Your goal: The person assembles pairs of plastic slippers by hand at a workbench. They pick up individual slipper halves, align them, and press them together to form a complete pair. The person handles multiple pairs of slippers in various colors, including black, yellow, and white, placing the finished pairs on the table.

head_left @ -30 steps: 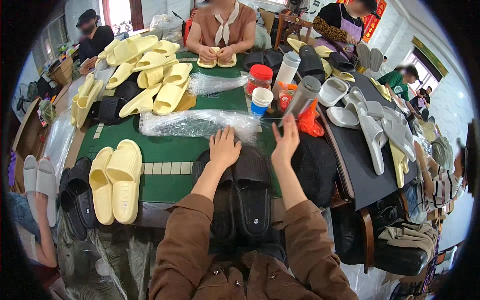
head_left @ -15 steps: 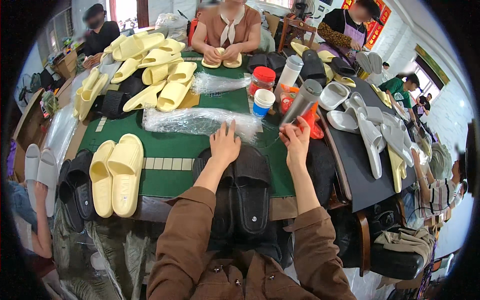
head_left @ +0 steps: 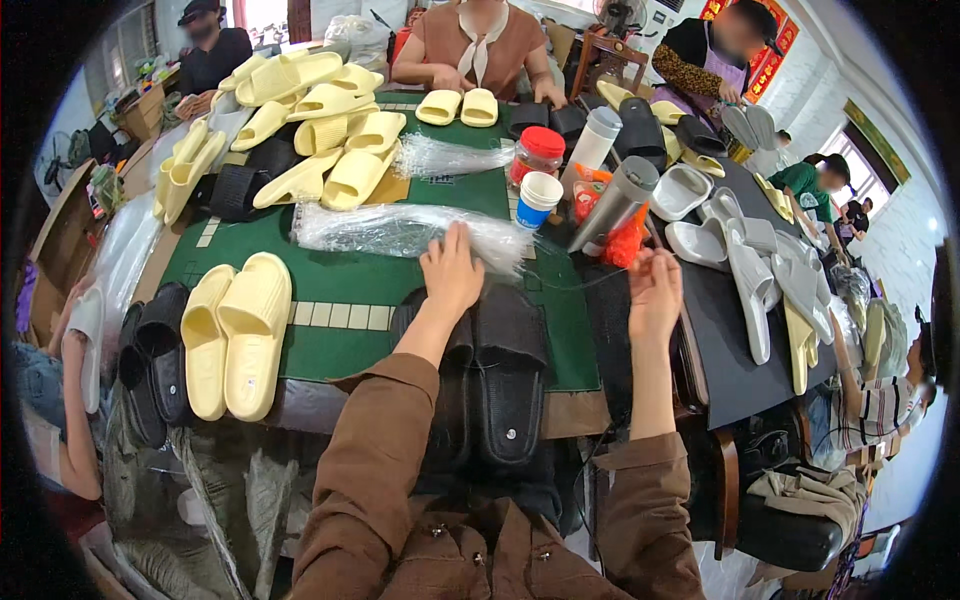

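A pair of black slippers (head_left: 505, 370) lies side by side at the near edge of the green table (head_left: 340, 275), under my forearms. My left hand (head_left: 452, 270) rests flat, fingers apart, on the near end of a stack of clear plastic bags (head_left: 390, 228) just beyond the slippers. My right hand (head_left: 655, 295) hovers to the right of the slippers with its fingertips pinched on a thin clear plastic bag (head_left: 580, 282), which stretches back toward the stack.
A yellow slipper pair (head_left: 235, 335) and black slippers (head_left: 150, 365) lie at front left. More yellow slippers (head_left: 300, 130) are piled at back left. A red-lidded jar (head_left: 535, 155), paper cup (head_left: 537, 198) and grey flask (head_left: 615, 205) stand mid-table. Grey slippers (head_left: 750, 270) cover the black table to the right. People (head_left: 470, 40) sit around.
My right hand has moved right and toward me, drawing a thin clear bag out from the stack. My left hand stays pressed on the bags.
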{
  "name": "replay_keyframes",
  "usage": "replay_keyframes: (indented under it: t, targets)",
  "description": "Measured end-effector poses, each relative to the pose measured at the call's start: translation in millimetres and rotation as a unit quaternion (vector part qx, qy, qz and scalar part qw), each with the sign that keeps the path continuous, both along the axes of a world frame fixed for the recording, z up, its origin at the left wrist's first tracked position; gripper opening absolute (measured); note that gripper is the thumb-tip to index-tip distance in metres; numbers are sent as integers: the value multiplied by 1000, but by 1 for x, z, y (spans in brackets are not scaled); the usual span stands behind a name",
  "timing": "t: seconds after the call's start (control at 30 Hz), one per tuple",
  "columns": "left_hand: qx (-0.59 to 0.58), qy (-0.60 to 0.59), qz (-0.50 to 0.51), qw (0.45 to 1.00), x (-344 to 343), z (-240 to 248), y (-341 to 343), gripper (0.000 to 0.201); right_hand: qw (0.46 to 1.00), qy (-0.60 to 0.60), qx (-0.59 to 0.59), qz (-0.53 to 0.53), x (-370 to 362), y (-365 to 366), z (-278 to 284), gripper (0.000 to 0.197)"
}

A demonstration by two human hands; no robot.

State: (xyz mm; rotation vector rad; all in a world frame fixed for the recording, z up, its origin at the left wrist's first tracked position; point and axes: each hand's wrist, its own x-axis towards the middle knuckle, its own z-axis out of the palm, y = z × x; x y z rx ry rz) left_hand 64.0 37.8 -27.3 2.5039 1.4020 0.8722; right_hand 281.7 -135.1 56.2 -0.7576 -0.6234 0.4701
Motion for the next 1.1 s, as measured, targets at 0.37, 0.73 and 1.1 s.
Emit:
replay_keyframes:
  t: [0.37, 0.73, 1.1]
  targets:
    - [2, 77, 24, 997, -9, -24, 25, 65, 979, 57, 118, -157, 85, -83, 32, 13]
    - [-1, -263, -79, 962, -29, 29, 45, 33, 982, -74, 150, -84, 6, -104, 79, 23]
    - [-540, -381, -306, 686, -99, 104, -138, 59, 899, -237, 103, 353, -167, -75, 61, 18]
